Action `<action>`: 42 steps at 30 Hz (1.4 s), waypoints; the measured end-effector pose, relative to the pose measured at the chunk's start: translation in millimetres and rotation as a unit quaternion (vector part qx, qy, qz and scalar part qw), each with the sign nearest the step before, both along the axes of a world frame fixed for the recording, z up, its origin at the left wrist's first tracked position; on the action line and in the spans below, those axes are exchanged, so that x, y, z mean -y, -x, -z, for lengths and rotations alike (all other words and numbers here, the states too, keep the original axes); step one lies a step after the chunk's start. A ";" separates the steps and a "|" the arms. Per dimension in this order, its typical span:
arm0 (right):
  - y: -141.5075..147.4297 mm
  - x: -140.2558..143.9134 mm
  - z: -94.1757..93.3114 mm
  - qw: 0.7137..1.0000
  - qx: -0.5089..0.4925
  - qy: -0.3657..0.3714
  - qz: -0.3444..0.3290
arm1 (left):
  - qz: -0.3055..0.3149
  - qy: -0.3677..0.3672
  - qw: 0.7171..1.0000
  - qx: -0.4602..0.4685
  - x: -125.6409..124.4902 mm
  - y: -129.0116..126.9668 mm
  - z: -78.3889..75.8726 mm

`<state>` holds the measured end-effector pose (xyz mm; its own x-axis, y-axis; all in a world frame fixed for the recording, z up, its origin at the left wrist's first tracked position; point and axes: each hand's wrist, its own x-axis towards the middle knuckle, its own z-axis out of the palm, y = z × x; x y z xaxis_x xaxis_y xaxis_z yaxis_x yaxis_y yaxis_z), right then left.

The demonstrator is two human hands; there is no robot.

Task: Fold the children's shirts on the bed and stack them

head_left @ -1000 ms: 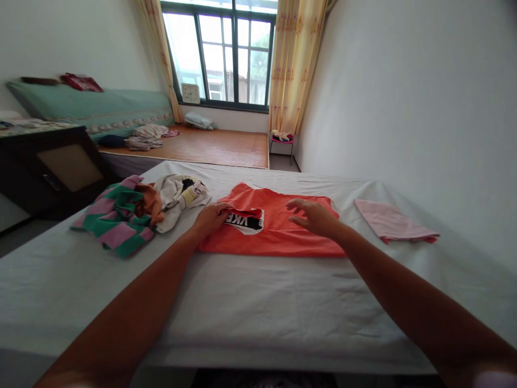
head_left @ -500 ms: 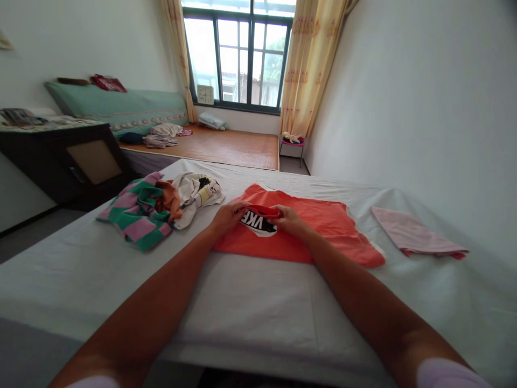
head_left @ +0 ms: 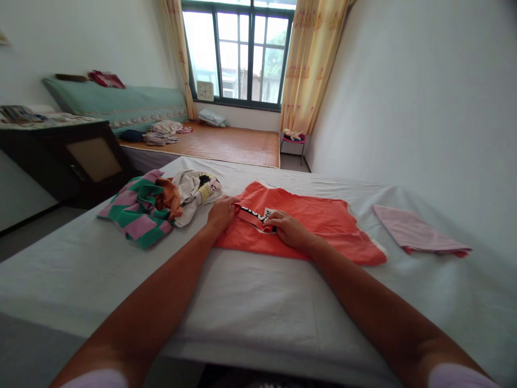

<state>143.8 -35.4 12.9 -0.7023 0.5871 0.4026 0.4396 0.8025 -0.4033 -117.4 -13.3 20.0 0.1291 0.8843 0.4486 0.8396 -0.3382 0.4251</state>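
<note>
- The left hand (head_left: 220, 214) is pinching the left edge of the orange shirt (head_left: 319, 226), with the fingers closed on the folded cloth beside the black-and-white print (head_left: 258, 214).
- The right hand (head_left: 288, 230) is lying on the same fold, just to the right of the print; its fingers are pressing down on the cloth, but I cannot tell whether they are really gripping it or only holding it flat.
- Compared with half a second ago, the fold between the two hands is lying lower and flatter: then a raised red roll of cloth was standing between the fingers, and now the strip is turned over and less of the print is showing.
- One second ago the right hand was hovering open above the middle of the shirt; now it is down on the cloth, close to the left hand.
- In my judgement, this means the person is turning the left side of the shirt inward and is now smoothing that fold.
- The shirt is lying spread on the white sheet (head_left: 250, 302) of the bed, in the middle, with its right part still flat and unfolded.
- To its left, a heap of clothes (head_left: 157, 207) is lying just beside the left hand.
- To the right, well apart, a folded pink cloth (head_left: 418, 233) is lying near the wall.
</note>
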 end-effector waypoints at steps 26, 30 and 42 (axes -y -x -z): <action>-224.8 52.8 36.4 0.879 0.217 0.017 0.425 | 0.186 0.015 0.978 -0.090 12.5 -24.5 15.2; -230.8 49.2 43.2 0.882 0.202 0.010 0.425 | 0.180 0.008 0.980 -0.085 13.4 -25.6 15.1; -225.7 50.0 39.3 0.889 0.161 -0.024 0.428 | 0.180 0.013 0.981 -0.070 15.1 -24.1 10.0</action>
<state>369.5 -85.4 -26.3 -0.0903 0.9495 0.3005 0.9839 0.1318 -0.1210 -93.3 -28.5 10.0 0.4946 0.7809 0.3816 0.7184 -0.6144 0.3262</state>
